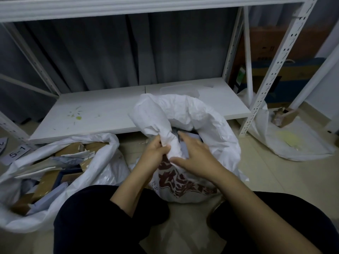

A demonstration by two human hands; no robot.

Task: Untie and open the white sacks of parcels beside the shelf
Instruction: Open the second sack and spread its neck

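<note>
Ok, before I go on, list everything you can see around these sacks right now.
centre sack: 1, white with dark red print, floor before the shelf
left sack: 1, white, floor at left, open
parcels: several, brown and pale, inside left sack
right sack: 1, white, floor right of shelf post
small box: 1, brown, right sack's far end
shelf: 1, white, straight ahead
clear tub: 1, see-through, shelf board behind centre sack
label 5-1: 1, white, floor far left
curtain: 1, grey, behind shelf
big carton: 1, brown and blue, behind shelf at right
left hand: grips centre sack's bunched neck
right hand: fingers straight, resting on same sack
</note>
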